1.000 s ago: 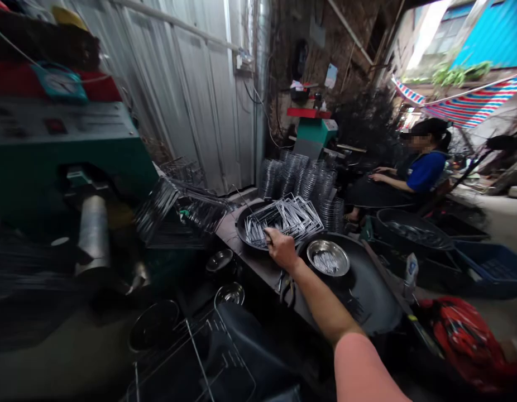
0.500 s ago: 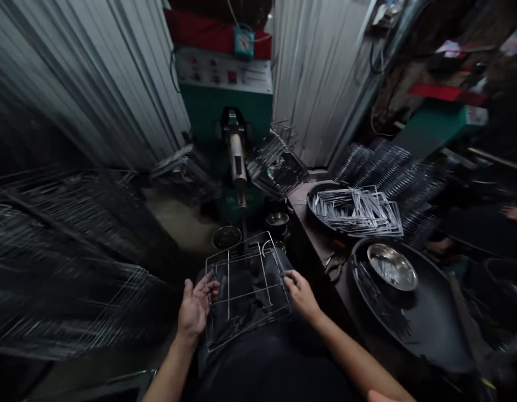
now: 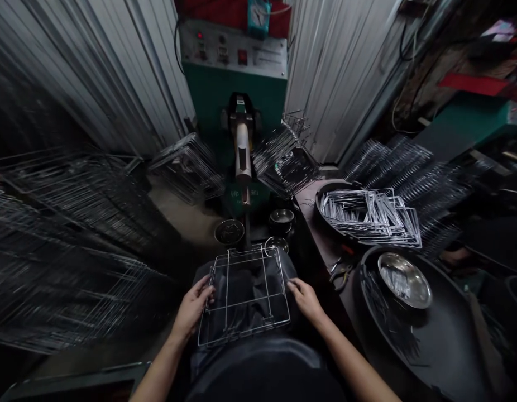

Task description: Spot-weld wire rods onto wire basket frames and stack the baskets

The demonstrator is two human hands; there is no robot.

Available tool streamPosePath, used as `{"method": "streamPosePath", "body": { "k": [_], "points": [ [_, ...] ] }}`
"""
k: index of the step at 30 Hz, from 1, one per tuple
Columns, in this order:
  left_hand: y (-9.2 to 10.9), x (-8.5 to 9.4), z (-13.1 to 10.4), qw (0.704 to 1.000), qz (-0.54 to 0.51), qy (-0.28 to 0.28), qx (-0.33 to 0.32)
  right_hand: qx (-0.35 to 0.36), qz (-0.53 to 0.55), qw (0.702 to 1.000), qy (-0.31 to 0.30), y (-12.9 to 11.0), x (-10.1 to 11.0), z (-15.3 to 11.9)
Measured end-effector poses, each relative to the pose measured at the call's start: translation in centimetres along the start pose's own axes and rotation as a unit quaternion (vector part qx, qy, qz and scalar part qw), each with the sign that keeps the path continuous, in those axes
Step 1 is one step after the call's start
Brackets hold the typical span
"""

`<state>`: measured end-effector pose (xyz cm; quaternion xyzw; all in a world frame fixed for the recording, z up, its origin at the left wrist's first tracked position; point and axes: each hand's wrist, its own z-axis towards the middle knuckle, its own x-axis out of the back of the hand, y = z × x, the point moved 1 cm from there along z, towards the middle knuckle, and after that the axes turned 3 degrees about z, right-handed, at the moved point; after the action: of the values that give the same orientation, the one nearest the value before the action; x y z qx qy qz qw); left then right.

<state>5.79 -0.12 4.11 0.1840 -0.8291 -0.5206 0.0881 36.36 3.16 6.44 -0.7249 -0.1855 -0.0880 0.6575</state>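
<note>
A rectangular wire rack (image 3: 245, 302) with crossing rods lies almost level over my lap. My left hand (image 3: 192, 307) is closed on its left side, thumb and fingers pinching the wire. At the right edge, the fingers of my right hand (image 3: 304, 297) are pressed together against the side wire. Just beyond the rack stand small metal bowls, one at the left (image 3: 229, 231) and one at the right (image 3: 282, 216). Behind them is a green machine (image 3: 237, 84) with a pale cylindrical arm and a copper-coloured tip (image 3: 245, 195) pointing down.
Wire frames are stacked at left (image 3: 74, 240) and beside the machine (image 3: 286, 159). On the right bench, a black pan (image 3: 321, 209) holds wire rectangles. A large dark tray (image 3: 446, 329) carries a steel bowl (image 3: 421, 296) and loose rods. Pliers (image 3: 340, 276) lie nearby.
The rack has gone from tilted to nearly level and square to me. My left hand's spread fingers have closed on its side. The camera view has shifted slightly.
</note>
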Motion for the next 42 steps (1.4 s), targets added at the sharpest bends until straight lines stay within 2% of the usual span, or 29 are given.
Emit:
{"method": "streamPosePath", "body": {
  "k": [5, 10, 15, 19, 23, 29, 35, 39, 42],
  "points": [
    [-0.6, 0.6, 0.8, 0.994, 0.1, 0.016, -0.034, -0.014, 0.037, 0.999, 0.031, 0.2, -1.5, 2.6],
    [-0.7, 0.9, 0.7, 0.987, 0.156, 0.01, -0.046, 0.053, 0.016, 0.996, 0.072, -0.1, -2.6, 2.6],
    [-1.0, 1.2, 0.9, 0.976, 0.202, -0.002, -0.076, 0.039, -0.029, 0.998, 0.027, 0.5, -2.5, 2.2],
    [-1.3, 1.4, 1.7, 0.975, 0.211, -0.027, -0.065, 0.037, -0.055, 0.998, 0.015, 1.2, -2.3, 2.7],
    [-1.1, 1.7, 1.9, 0.981, 0.179, -0.059, -0.046, 0.038, -0.034, 0.999, -0.001, 1.7, -2.1, 3.0],
    [-1.0, 2.5, 0.4, 0.986, 0.125, -0.108, 0.007, -0.007, 0.098, 0.993, -0.063, 1.0, -1.0, 1.7],
    [-1.6, 2.8, 0.0, 0.98, 0.179, -0.085, 0.011, -0.052, 0.071, 0.995, -0.041, 1.7, -1.6, 1.2],
    [-1.9, 2.9, -0.4, 0.972, 0.219, -0.077, -0.03, -0.025, 0.058, 0.998, -0.013, 2.4, -2.4, -0.3],
    [-2.5, 3.2, -0.4, 0.969, 0.23, -0.073, -0.048, 0.009, 0.064, 0.998, -0.009, 2.7, -2.1, -1.3]
  ]
}}
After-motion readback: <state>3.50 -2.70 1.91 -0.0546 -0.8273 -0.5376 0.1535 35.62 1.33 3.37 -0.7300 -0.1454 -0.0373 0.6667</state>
